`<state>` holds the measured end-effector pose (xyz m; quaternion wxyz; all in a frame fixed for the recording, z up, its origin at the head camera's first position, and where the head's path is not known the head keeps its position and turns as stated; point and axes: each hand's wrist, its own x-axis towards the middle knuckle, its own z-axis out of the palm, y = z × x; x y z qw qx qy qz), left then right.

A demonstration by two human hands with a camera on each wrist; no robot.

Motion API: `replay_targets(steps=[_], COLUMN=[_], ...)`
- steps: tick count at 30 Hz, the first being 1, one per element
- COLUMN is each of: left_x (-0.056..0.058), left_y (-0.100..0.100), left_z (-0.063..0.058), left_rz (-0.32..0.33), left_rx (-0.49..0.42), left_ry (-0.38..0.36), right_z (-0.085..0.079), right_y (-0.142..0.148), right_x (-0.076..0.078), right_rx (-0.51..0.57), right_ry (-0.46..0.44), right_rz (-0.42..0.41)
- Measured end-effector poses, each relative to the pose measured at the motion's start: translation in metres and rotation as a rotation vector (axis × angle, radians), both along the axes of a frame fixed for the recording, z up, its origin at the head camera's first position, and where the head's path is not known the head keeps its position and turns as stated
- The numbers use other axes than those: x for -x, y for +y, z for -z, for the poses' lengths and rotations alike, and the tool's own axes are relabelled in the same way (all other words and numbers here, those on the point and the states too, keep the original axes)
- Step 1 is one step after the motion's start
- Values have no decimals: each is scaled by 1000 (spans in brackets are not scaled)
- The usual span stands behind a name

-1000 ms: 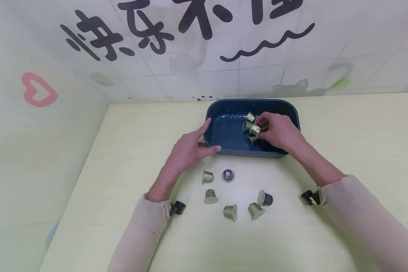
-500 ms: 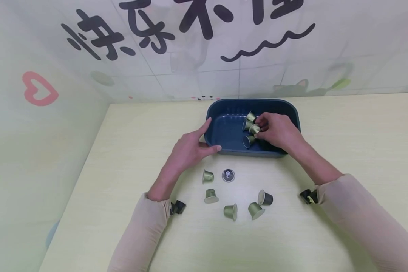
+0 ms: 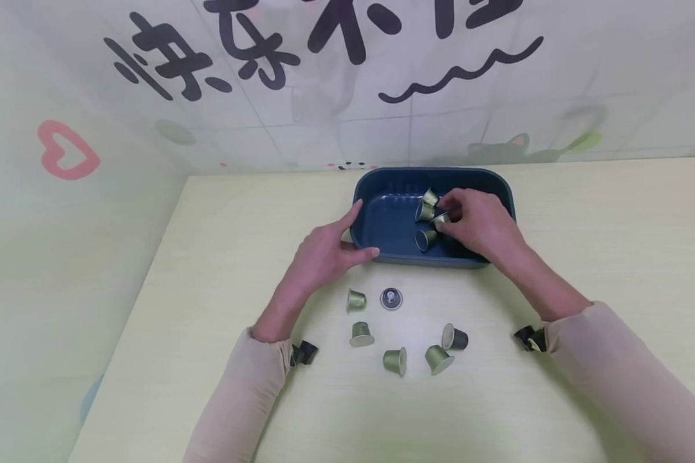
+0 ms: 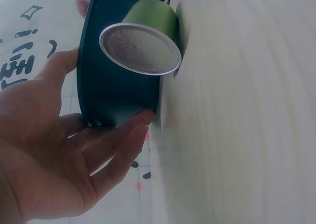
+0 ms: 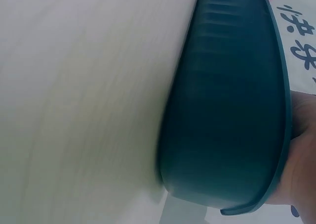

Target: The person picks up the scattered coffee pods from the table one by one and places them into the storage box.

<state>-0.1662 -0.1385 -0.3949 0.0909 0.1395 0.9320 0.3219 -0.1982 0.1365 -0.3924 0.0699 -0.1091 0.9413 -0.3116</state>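
A dark blue bin (image 3: 388,244) stands on the table, with several green coffee capsules (image 3: 425,212) inside. My right hand (image 3: 486,225) reaches over its right part and pinches a coffee capsule (image 3: 441,219), partly hidden by the fingers. The bin wall hides those fingertips in the right wrist view. My left hand (image 3: 324,251) touches the bin's left end, fingers spread and mostly straight, thumb at the front corner. In the left wrist view, its fingers (image 4: 118,155) lie along the bin's outer wall, near a green capsule (image 4: 153,19) on the table.
Several capsules lie in front of the bin, among them a dark one (image 3: 455,337), a green one (image 3: 439,359) beside it and a dark one (image 3: 390,298) standing lid down. A printed wall (image 3: 301,141) rises behind the table (image 3: 237,212).
The capsule in my right fingers has shifted slightly right and turned, and less of it shows now. My left hand stays at the bin. The loose capsules on the table have not moved.
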Motion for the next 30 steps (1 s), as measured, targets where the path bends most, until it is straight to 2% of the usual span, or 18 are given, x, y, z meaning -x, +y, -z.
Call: replay_targets(steps=[5, 13, 30], left_x=[1, 1, 0], left_y=[0, 1, 2], left_z=[-1, -1, -2], left_rz=[3, 3, -3], left_rx=[5, 2, 0], left_ry=[5, 3, -6], right_z=[-5, -9, -15], right_y=[2, 5, 17], right_x=[-4, -13, -34], right_rx=[7, 90, 231], right_ry=[3, -5, 62], right_rz=[2, -14, -28])
